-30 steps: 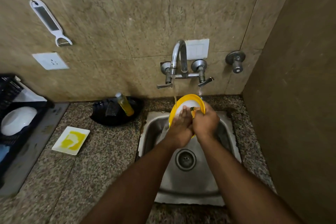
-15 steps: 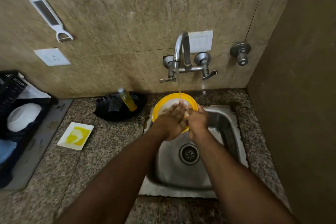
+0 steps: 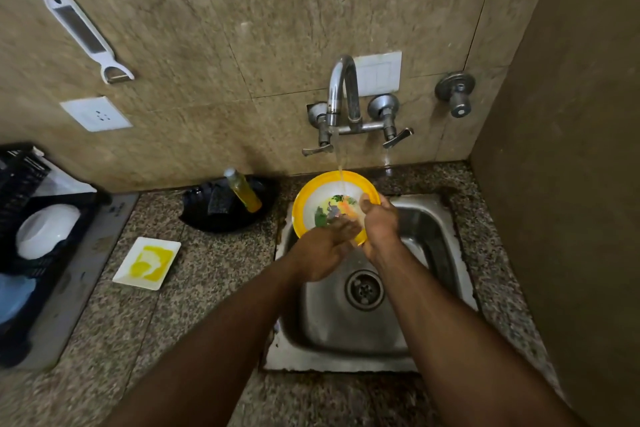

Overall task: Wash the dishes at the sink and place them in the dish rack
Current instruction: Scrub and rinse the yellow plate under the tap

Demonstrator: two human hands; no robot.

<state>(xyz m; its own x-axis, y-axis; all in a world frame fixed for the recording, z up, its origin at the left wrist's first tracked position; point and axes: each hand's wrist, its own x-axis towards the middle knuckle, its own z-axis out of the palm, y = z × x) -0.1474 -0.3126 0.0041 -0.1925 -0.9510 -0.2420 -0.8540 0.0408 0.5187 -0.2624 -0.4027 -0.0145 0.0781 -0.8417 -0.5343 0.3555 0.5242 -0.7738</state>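
A yellow-rimmed plate [image 3: 311, 192] with a coloured picture in its white middle is tilted over the back left of the steel sink [image 3: 433, 253], under running water from the tap [image 3: 341, 87]. My right hand [image 3: 379, 224] grips the plate's right edge. My left hand [image 3: 325, 248] lies across the plate's lower face, fingers on the picture. At the far left, the black dish rack [image 3: 20, 184] holds a white bowl [image 3: 46, 229] and something blue below it. A small square white dish [image 3: 147, 263] smeared with yellow lies on the counter.
A black bowl [image 3: 204, 215] with a sponge and a yellow soap bottle [image 3: 244, 191] sits at the wall left of the sink. A white peeler [image 3: 86, 36] hangs on the tiled wall above a socket. A wall closes the right side.
The plate's picture now shows, as my left hand has slid lower on its face. The view has shifted slightly; water still runs on the plate.
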